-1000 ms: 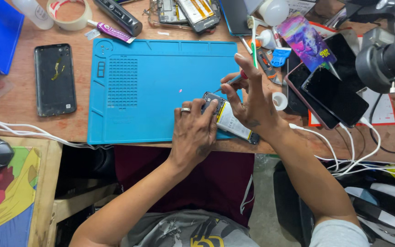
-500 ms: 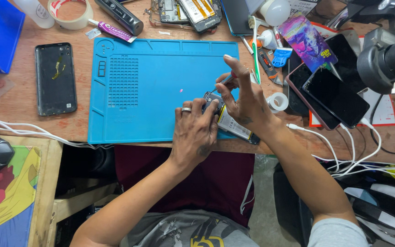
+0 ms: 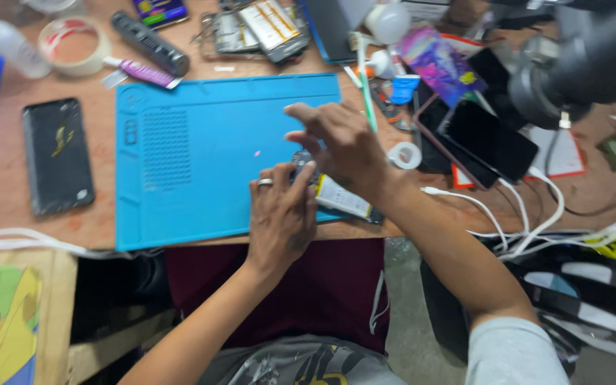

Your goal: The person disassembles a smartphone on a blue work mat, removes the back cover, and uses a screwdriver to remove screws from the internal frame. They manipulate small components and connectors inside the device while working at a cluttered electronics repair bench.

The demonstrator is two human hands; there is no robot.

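Note:
An opened phone with its pale battery showing lies at the front right corner of the blue work mat. My left hand, with a ring on one finger, grips the phone's left end from the near side. My right hand hovers over the phone's far end with fingers spread; whether it pinches a small part or tool is hidden by motion blur.
A dark phone lies left of the mat. Tape roll, purple tool, and dismantled phone parts sit at the back. Stacked phones, a small tape roll, white cables and a microscope crowd the right.
The view has tilted and shifted. My right hand lifted and reached left over the phone, fingers spreading. My left hand stayed on the phone's near end.

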